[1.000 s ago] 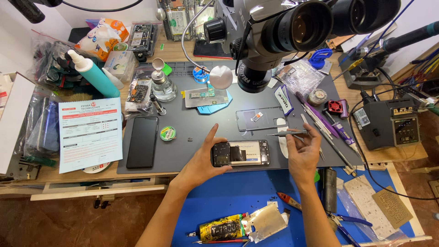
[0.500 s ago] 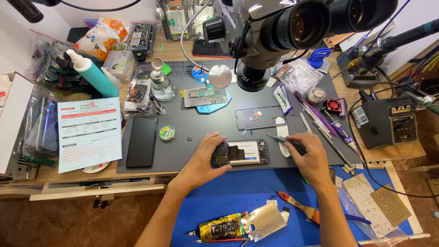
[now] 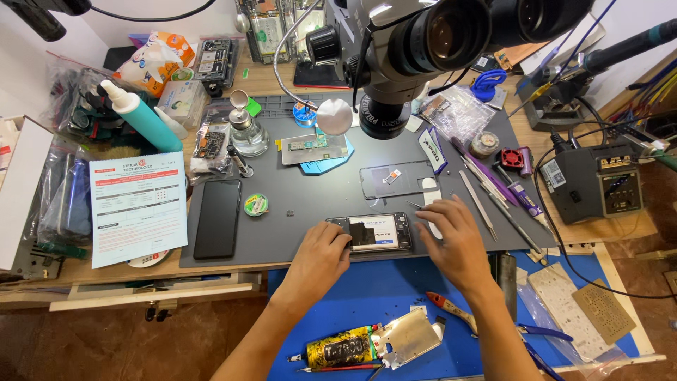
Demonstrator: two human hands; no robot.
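1. Grey mat (image 3: pixel 296 233) covers the middle of the counter (image 3: pixel 578 240), and the opened phone (image 3: pixel 374 234) lies flat on its near edge, back side up, straight below the microscope (image 3: pixel 423 42).
2. Left hand (image 3: pixel 321 257) clamps the phone's left end; its grip is narrow, fingers curled over the edge, which I judge pins the phone against sliding.
3. Right hand (image 3: pixel 455 243) rests palm down just beside the phone's right end, fingers spread toward the top corner. I cannot tell whether it pinches a tool; nothing shows between the fingertips.
4. Tweezers (image 3: pixel 478 204) and purple-handled tools (image 3: pixel 511 190) lie in a row just right of that hand, likely kept within easy reach.
5. 1 dark phone (image 3: pixel 217 219) lies face down well to the left, apart from the work, near a printed form (image 3: pixel 137 208).
6. Clear back cover (image 3: pixel 398 180) sits just behind the opened phone, out of the hands' way.
7. Red-handled pliers (image 3: pixel 451 310) lie on the blue mat (image 3: pixel 395 289) nearer the person.
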